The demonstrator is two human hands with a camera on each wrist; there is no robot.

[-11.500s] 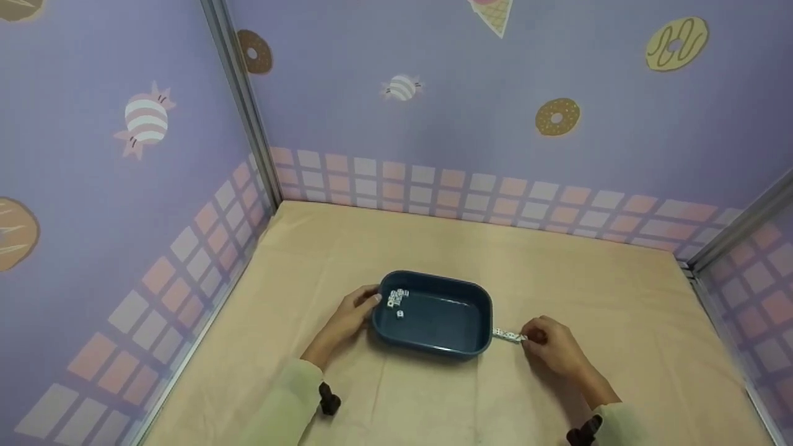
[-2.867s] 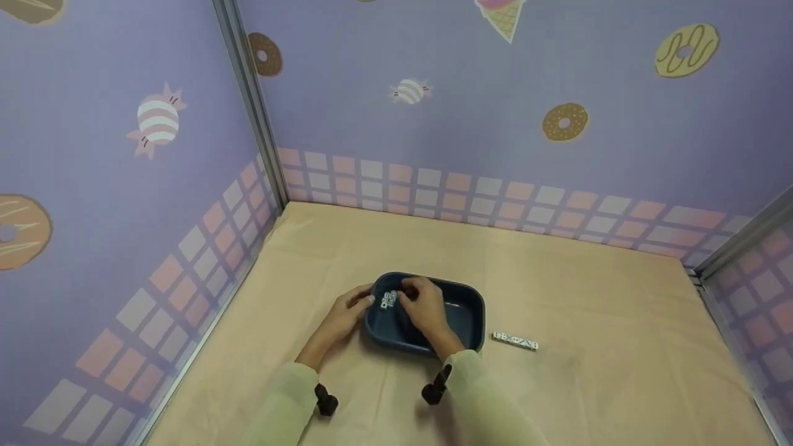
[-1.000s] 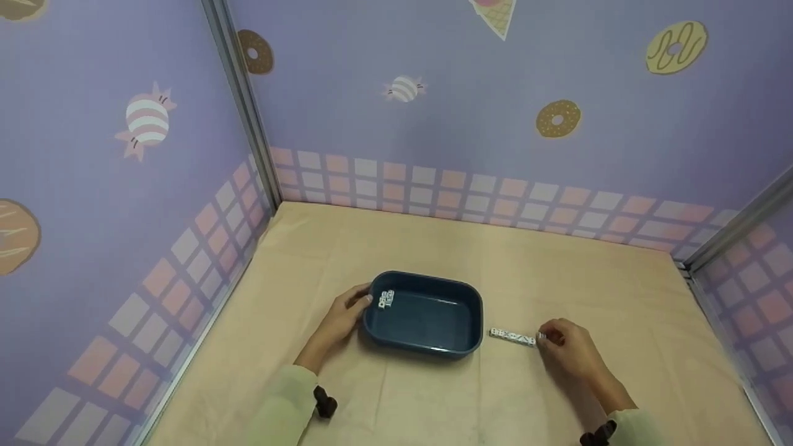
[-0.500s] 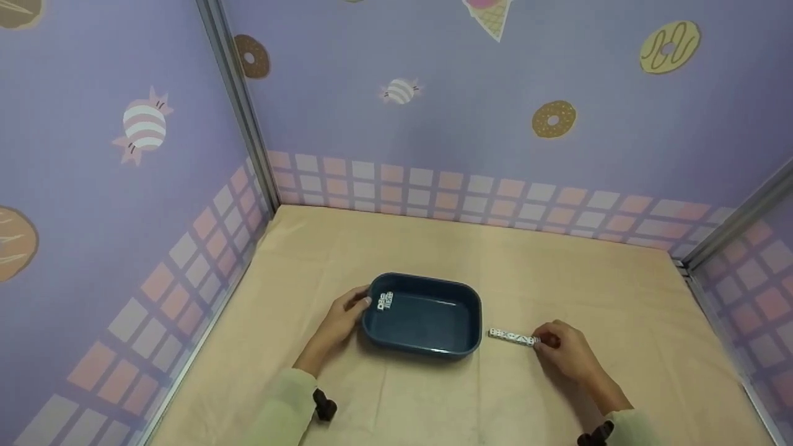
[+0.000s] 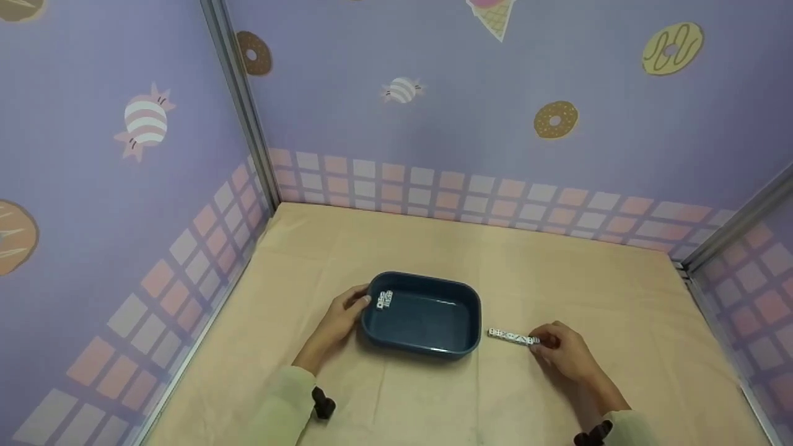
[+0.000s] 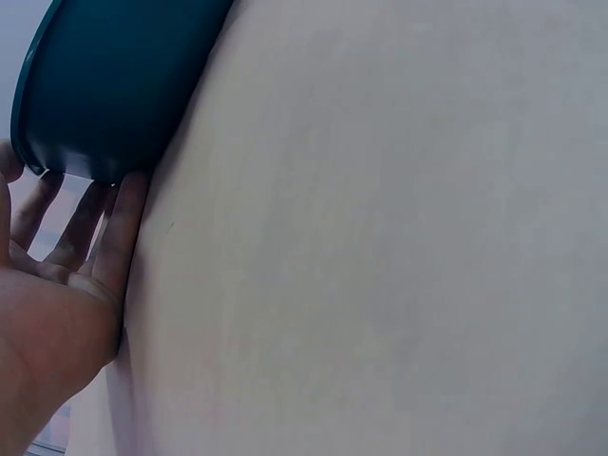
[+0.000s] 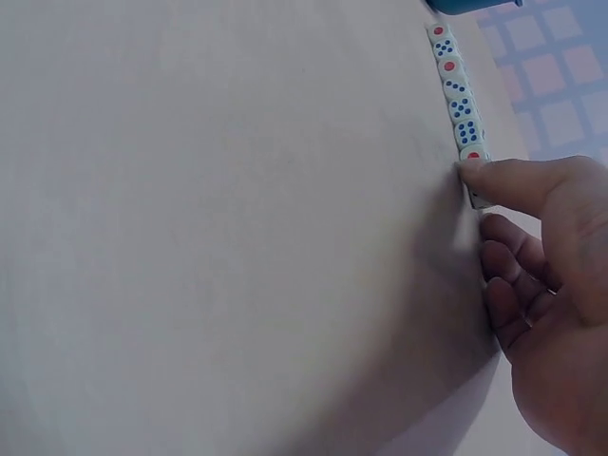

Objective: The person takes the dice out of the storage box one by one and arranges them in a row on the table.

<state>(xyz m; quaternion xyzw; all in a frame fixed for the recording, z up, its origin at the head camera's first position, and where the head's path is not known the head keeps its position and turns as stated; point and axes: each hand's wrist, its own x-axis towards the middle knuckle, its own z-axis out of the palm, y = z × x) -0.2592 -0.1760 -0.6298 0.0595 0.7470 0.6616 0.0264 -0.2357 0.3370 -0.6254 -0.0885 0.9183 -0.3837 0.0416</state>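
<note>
My left hand (image 5: 337,319) holds the left end of a dark blue rectangular dish (image 5: 427,322), thumb at the rim and fingers against the outer wall (image 6: 114,104). A small cluster of white dice (image 5: 384,300) lies inside the dish, near its left end. To the right of the dish, several more dice stand in a straight row (image 5: 511,336) on the cloth. My right hand (image 5: 564,350) pinches the die at the right end of that row between thumb and fingers. In the right wrist view the thumb (image 7: 513,180) partly covers the last dice, which show red and blue pips.
A beige cloth (image 5: 396,396) covers the table. Purple walls (image 5: 446,124) with sweets and pink-and-white checks rise at the back and both sides, meeting at metal corner posts (image 5: 241,99).
Earlier my right hand reached into the dish by the dice; it then moved right with a die to the row's end. That die now sits against the row. My left hand stays on the dish.
</note>
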